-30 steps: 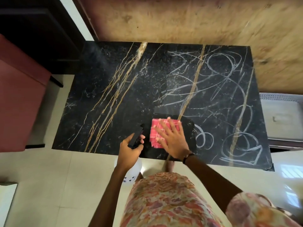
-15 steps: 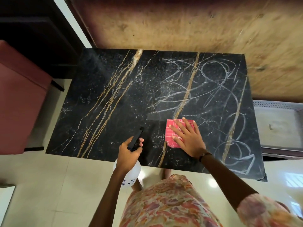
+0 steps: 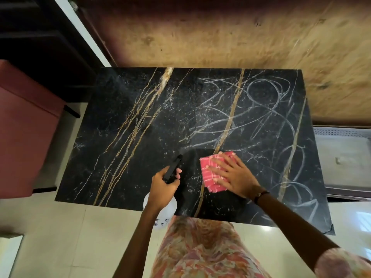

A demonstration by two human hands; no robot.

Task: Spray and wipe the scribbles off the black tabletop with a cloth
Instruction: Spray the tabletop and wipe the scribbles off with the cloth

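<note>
The black marble-look tabletop with gold veins [image 3: 140, 125] is carrying the whole job, and every place below is given from it. Its left half is showing no marks, while the pale looping chalk scribbles [image 3: 267, 109] are still covering its right half, from the far edge down to the near right corner.

Near the middle of the tabletop's front edge, a darker patch is spreading out around the folded pink checked cloth [image 3: 210, 173]. Half a second ago the cloth was lying further toward the scribbled side; it is now sitting back toward the centre vein, so the wiping stroke is sweeping sideways. The loops that a second ago stood just beside the cloth are no longer showing there, which suggests the wiping is working, though most of the scribbles are yet to be reached.

The right hand [image 3: 234, 177] is pressing flat on the cloth, fingers straight and spread. The left hand [image 3: 163, 183] is gripping the white plastic spray bottle with a black trigger head [image 3: 160, 211] at the tabletop's near edge, nozzle pointing across the surface, much as before.
</note>
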